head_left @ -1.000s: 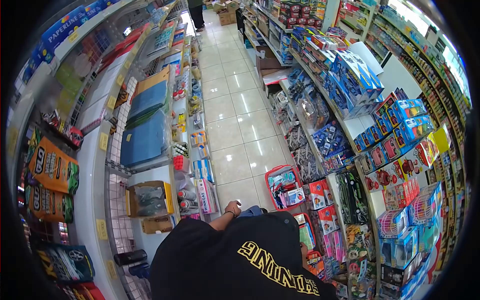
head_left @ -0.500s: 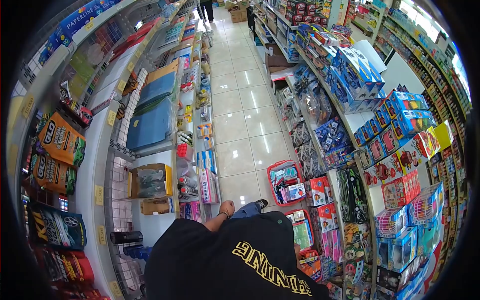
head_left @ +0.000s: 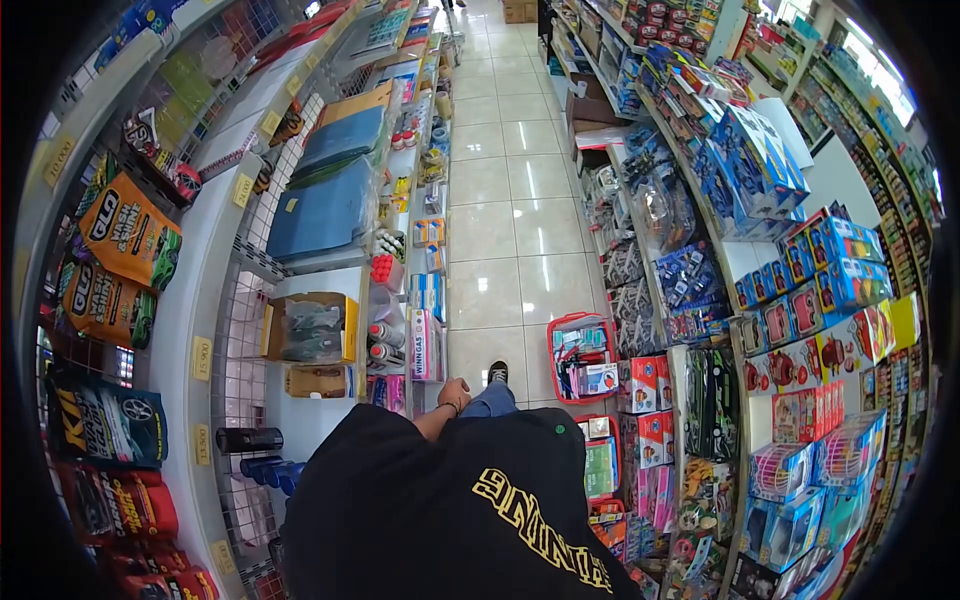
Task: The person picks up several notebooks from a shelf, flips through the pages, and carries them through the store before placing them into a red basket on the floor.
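My left hand (head_left: 455,391) hangs low at the front left of my body, with a dark band at the wrist. Its fingers look loosely curled, and I see nothing in them. Nearest to it is the left shelf, where a white and pink WINNGAS box (head_left: 425,343) and several spray cans (head_left: 383,345) stand; a gap separates the hand from them. My right hand is hidden beside the black shirt (head_left: 430,510). One shoe (head_left: 498,372) shows ahead on the tiled floor (head_left: 487,290).
Red baskets (head_left: 552,362) with goods line the foot of the right shelf. Boxed toys (head_left: 750,165) crowd that side. Blue folders (head_left: 318,222), an open yellow carton (head_left: 350,328) and orange GLO packs (head_left: 130,225) are on the left racks. Brown cartons (head_left: 520,11) stand at the aisle's far end.
The shelves and aisle have shifted rightward in view. My foot now points straight up the aisle. My left hand is slightly higher in view, still beside the body.
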Action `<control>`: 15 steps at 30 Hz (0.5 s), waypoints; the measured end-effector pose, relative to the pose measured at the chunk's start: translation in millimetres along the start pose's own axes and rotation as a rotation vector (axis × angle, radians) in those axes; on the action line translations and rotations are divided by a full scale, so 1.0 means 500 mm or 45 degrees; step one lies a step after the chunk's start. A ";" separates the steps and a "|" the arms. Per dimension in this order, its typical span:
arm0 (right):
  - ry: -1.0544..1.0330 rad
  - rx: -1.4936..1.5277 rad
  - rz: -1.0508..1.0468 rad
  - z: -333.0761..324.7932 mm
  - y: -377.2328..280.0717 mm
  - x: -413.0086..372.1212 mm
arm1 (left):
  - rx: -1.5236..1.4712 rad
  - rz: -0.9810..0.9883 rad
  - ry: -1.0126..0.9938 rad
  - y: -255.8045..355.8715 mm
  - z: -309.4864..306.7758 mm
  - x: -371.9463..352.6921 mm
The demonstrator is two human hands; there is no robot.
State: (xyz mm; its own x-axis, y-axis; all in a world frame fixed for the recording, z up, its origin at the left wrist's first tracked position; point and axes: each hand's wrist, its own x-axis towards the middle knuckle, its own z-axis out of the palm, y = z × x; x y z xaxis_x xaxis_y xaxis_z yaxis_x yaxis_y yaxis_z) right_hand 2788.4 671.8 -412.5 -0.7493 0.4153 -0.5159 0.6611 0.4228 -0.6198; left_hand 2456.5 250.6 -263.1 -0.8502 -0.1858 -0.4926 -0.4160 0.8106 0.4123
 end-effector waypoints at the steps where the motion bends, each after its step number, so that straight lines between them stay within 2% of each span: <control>1: -0.008 0.003 -0.006 -0.012 -0.033 0.004 | 0.035 0.030 -0.038 0.000 -0.001 0.012; 7: -0.067 0.137 -0.072 -0.068 -0.277 0.012 | -0.027 0.049 -0.079 -0.008 -0.008 0.096; 10: -0.094 0.328 -0.143 -0.098 -0.436 -0.010 | -0.096 0.063 -0.196 -0.030 0.003 0.163; 11: -0.086 0.356 -0.169 -0.092 -0.465 -0.001 | -0.082 0.089 -0.217 -0.027 -0.002 0.176; 13: 0.053 0.175 -0.221 -0.046 -0.437 0.089 | -0.084 0.085 -0.153 -0.026 -0.020 0.188; 15: 0.085 0.261 -0.275 -0.045 -0.487 0.148 | -0.085 0.089 -0.219 -0.039 -0.021 0.224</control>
State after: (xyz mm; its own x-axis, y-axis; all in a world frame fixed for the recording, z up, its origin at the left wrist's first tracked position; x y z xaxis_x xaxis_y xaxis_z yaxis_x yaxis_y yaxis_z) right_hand 2572.9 617.5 -286.5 -0.8629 0.3886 -0.3231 0.4599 0.3388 -0.8208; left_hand 2365.9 208.3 -318.3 -0.8126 -0.0277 -0.5822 -0.3830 0.7783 0.4976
